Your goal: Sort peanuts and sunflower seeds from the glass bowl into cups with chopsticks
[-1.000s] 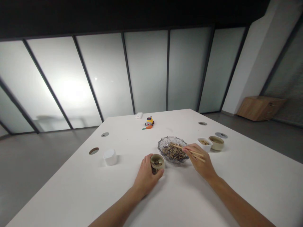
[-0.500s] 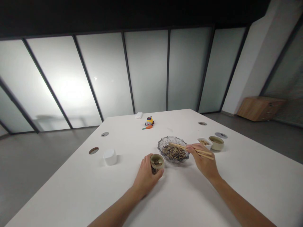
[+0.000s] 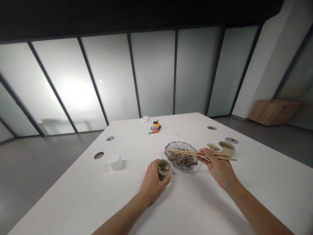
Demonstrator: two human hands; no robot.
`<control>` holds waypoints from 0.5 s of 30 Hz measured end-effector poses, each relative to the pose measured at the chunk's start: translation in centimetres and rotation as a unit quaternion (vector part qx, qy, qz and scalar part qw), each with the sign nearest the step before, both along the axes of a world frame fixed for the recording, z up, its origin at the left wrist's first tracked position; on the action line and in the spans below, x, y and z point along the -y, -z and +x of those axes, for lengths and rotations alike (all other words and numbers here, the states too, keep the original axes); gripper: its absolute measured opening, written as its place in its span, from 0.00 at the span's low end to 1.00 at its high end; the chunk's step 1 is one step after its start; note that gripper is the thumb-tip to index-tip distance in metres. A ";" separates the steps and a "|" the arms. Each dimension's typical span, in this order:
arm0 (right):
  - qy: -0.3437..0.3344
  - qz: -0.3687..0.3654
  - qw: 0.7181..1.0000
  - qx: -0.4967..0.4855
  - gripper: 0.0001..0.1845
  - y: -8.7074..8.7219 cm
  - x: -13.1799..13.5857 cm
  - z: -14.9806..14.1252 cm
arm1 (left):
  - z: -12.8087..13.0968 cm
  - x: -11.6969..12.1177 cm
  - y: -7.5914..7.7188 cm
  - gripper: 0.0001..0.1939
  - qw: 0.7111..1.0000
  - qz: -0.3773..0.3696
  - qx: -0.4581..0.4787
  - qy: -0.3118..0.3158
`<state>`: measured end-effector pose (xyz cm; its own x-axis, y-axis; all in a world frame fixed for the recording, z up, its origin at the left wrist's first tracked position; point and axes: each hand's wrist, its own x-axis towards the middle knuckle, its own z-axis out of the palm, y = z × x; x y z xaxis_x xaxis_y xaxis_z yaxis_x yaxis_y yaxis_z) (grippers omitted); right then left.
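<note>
My left hand (image 3: 153, 179) wraps round a small pale-green cup (image 3: 168, 173) that stands upright on the white table and has some dark seeds inside. My right hand (image 3: 217, 168) grips a pair of wooden chopsticks (image 3: 190, 152), held nearly level. Their tips reach over a scalloped clear glass bowl (image 3: 168, 143), just right of the cup. Dark striped seeds (image 3: 182, 159), which look like sunflower seeds, fill much of the bowl. Whether the tips touch or pinch any seed I cannot tell.
Behind my right hand stand a white dish (image 3: 214, 147) of pale nuts and a second green cup (image 3: 227, 148). A white container (image 3: 115, 162) sits to the left. Farther back are a yellow toy vehicle (image 3: 156, 125), an orange toy (image 3: 154, 132) and a white device (image 3: 145, 119). Round holes (image 3: 99, 155) pierce the table.
My right hand has shifted right and slightly lower, and the chopsticks have turned flatter, their tips now nearer the bowl's left side. My left hand still holds the cup. The view has shifted slightly.
</note>
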<state>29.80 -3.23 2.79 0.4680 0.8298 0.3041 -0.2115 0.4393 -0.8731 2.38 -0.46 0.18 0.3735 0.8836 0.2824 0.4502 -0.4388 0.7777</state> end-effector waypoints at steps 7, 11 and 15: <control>-0.040 -0.039 0.998 0.043 0.24 0.2 0.4 -0.8 | 0.1 0.0 0.1 0.28 1.000 -0.003 -0.002 0.001; 0.088 -0.013 0.986 0.141 0.25 0.1 0.3 0.3 | 0.1 0.0 0.2 0.27 1.000 -0.006 0.002 -0.001; 0.167 0.008 0.917 0.362 0.26 0.3 0.4 1.0 | 0.0 0.0 0.1 0.28 1.000 -0.005 0.006 0.001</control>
